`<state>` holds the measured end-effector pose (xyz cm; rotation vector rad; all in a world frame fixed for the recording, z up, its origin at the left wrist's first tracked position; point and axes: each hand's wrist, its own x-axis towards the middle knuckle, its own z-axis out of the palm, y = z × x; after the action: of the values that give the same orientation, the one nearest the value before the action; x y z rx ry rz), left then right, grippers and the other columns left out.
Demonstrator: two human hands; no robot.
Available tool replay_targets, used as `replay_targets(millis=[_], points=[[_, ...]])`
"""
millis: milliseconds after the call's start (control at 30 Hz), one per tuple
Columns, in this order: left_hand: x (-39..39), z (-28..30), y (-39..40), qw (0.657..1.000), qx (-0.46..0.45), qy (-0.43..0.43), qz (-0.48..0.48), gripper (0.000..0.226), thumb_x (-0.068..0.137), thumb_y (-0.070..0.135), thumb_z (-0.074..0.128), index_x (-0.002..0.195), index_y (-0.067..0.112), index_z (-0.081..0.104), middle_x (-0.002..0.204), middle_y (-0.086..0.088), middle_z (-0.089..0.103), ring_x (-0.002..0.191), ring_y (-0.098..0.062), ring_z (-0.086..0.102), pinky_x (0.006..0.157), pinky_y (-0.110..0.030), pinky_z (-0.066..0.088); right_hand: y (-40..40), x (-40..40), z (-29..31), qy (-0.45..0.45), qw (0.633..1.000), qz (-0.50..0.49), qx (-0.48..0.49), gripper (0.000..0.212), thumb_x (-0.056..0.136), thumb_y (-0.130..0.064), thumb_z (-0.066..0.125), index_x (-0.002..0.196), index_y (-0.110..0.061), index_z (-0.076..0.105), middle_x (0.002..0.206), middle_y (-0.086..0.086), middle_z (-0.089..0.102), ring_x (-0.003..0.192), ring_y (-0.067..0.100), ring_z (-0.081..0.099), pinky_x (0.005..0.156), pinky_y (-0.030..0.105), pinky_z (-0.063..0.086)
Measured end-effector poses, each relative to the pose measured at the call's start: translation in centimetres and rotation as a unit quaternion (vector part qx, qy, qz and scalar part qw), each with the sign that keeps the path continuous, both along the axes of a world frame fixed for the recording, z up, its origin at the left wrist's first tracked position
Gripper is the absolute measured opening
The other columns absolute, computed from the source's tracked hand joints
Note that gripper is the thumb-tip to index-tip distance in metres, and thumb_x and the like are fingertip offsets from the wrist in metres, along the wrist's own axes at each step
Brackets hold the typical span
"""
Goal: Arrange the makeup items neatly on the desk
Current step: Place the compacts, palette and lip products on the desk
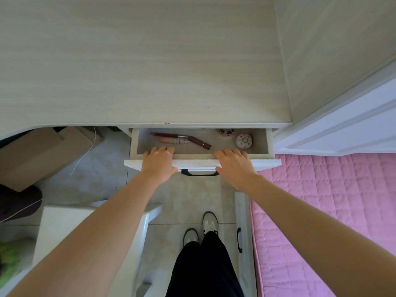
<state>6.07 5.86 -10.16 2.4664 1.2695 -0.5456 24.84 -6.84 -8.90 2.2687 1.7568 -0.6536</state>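
drawer under the desk stands pulled out. left hand and right hand both lie over its front edge, fingers curled over the rim into the drawer. inside: dark red tubes left of centre, two small round jars to the right.

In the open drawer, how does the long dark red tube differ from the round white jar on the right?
The dark red tube is long, thin and lies flat on the left; the white jar is short, round and sits on the right. The tube is plain dark red; the jar is pale with a pattern on its lid. The tube lies against other sticks; the jar stands alone. Both rest inside the drawer.
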Motion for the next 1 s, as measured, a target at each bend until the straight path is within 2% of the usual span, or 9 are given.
replay_targets(millis=[67, 233, 467, 733, 1000], points=[[-0.2, 0.2, -0.4, 1.000, -0.012, 0.007, 0.000, 0.050, 0.081, 0.035, 0.070, 0.125, 0.018, 0.052, 0.122, -0.004, 0.056, 0.115, -0.027, 0.049, 0.098, -0.043, 0.039, -0.1, -0.2, 0.4, 0.007, 1.000, -0.005, -0.012, 0.041, 0.092, -0.032, 0.055, 0.129, -0.019, 0.044, 0.121, 0.003, 0.056, 0.110, 0.031, 0.052, 0.093, 0.042, 0.042], [-1.1, 0.7, -1.8, 0.999, -0.045, 0.017, -0.001, 0.043, 0.076, 0.027, 0.070, 0.116, 0.019, 0.055, 0.113, -0.002, 0.058, 0.107, -0.024, 0.050, 0.090, -0.040, 0.044, -1.3, -0.8, 1.3, 0.034, 0.998, 0.008, -0.059, 0.045, 0.089, -0.032, 0.060, 0.129, -0.021, 0.043, 0.117, 0.004, 0.054, 0.110, 0.030, 0.052, 0.091, 0.047, 0.046], [-3.6, 1.1, -5.0, 0.997, -0.071, 0.006, -0.016, 0.036, 0.073, 0.021, 0.068, 0.108, 0.021, 0.056, 0.102, 0.002, 0.057, 0.094, -0.018, 0.047, 0.073, -0.031, 0.042, -4.4, -2.8, 1.5, 0.056, 0.994, 0.026, -0.086, 0.044, 0.087, -0.031, 0.062, 0.126, -0.021, 0.043, 0.112, 0.004, 0.052, 0.107, 0.028, 0.051, 0.088, 0.047, 0.049], [-6.3, 1.4, -8.8, 0.994, -0.109, 0.015, -0.013, 0.036, 0.071, 0.021, 0.069, 0.105, 0.022, 0.057, 0.095, 0.004, 0.052, 0.095, -0.018, 0.048, 0.068, -0.033, 0.048, -8.4, -5.6, 1.8, 0.060, 0.991, 0.043, -0.109, 0.044, 0.089, -0.027, 0.060, 0.128, -0.019, 0.042, 0.119, 0.004, 0.046, 0.111, 0.028, 0.047, 0.085, 0.046, 0.051], [-8.8, 0.6, -11.8, 0.989, -0.145, -0.014, -0.003, 0.041, 0.070, 0.021, 0.068, 0.110, 0.022, 0.058, 0.098, 0.008, 0.053, 0.099, -0.015, 0.046, 0.066, -0.029, 0.043, -11.6, -7.2, 1.3, 0.046, 0.990, 0.061, -0.120, 0.045, 0.089, -0.031, 0.061, 0.127, -0.017, 0.042, 0.119, 0.004, 0.043, 0.106, 0.028, 0.047, 0.080, 0.045, 0.053]])
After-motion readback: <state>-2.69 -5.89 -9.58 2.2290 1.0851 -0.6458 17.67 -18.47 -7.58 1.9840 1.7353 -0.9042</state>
